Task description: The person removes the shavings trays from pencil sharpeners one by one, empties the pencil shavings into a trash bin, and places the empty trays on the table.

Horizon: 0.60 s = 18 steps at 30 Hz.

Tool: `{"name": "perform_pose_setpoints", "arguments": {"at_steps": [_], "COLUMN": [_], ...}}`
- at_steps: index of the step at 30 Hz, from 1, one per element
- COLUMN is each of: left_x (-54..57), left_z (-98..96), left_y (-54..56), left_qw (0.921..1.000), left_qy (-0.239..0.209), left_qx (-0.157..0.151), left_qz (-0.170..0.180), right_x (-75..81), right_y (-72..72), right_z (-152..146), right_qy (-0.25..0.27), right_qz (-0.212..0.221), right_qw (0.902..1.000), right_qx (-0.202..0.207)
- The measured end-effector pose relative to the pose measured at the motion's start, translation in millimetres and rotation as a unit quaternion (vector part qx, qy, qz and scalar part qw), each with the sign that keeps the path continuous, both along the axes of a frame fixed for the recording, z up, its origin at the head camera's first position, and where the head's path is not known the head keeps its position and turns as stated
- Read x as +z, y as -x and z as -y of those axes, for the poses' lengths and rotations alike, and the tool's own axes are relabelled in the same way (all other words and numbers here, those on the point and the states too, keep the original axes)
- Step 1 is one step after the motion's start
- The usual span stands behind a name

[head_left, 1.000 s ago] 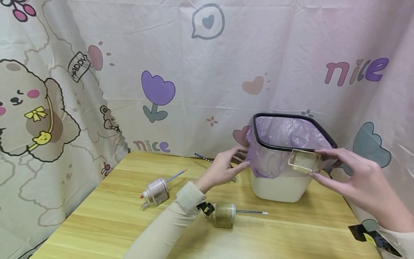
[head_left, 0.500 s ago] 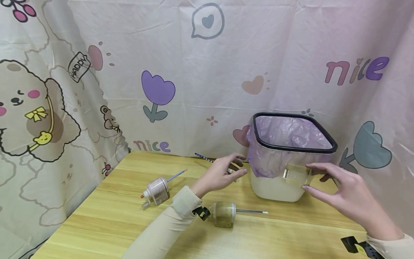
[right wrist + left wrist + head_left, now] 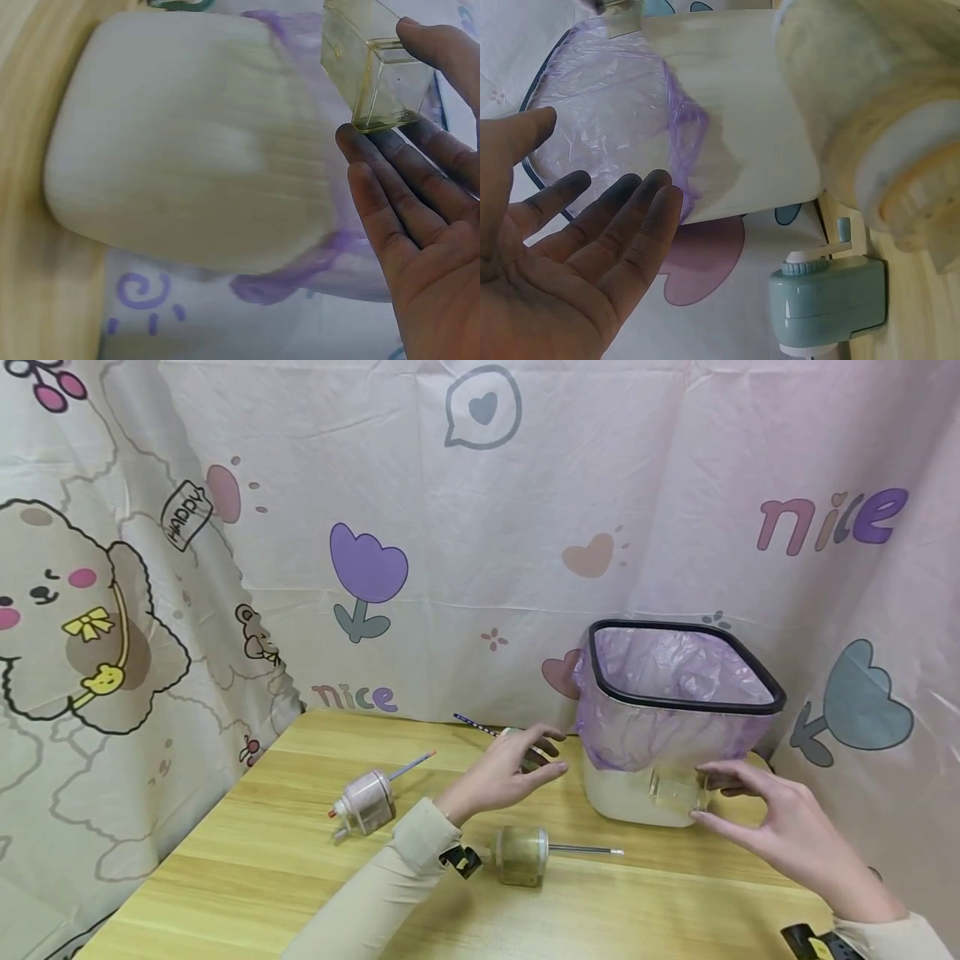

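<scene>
My right hand pinches a clear yellowish plastic drawer between thumb and fingers, in front of the bin's lower wall. The right wrist view shows the box-shaped drawer tilted, thumb on one side and fingertips on the other. My left hand hovers left of the bin with fingers spread and holds nothing. Below it lies a yellowish crank pencil sharpener with a dark pencil sticking out. A teal sharpener shows in the left wrist view; my left hand mostly hides it from the head.
A white bin with a black rim and a purple liner stands at the back right. A pale pinkish sharpener holding a pencil lies on the left of the wooden table. A printed curtain hangs behind.
My right hand has brought the drawer down and slightly left, from the bin's rim to its lower wall. My left hand has drawn back leftward from the liner.
</scene>
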<state>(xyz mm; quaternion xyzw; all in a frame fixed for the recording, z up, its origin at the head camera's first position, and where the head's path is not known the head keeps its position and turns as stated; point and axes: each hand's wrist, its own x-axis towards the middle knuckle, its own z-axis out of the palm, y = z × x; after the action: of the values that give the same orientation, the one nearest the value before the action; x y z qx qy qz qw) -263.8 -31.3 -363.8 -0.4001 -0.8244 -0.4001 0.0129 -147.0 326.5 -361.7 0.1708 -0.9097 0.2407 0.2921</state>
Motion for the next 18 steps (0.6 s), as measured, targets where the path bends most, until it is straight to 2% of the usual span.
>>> {"name": "perform_pose_setpoints", "arguments": {"at_steps": [12,18], "left_x": [-9.1,-11.2], "left_z": [9.6,17.5], "left_y": [0.4,1.0], "left_qw": [0.9999,0.9996], "left_qy": [0.0,-0.008], "left_qx": [0.005,0.01], "left_qz": [0.011,0.024], "right_x": [-37.8,-59.1], "right_y": [12.4,20.4], "right_z": [-8,-13], "right_qy": [0.011,-0.001], "right_qz": [0.069,0.106], "right_qw": [0.9976,0.9943], "right_qx": [0.006,0.01]}}
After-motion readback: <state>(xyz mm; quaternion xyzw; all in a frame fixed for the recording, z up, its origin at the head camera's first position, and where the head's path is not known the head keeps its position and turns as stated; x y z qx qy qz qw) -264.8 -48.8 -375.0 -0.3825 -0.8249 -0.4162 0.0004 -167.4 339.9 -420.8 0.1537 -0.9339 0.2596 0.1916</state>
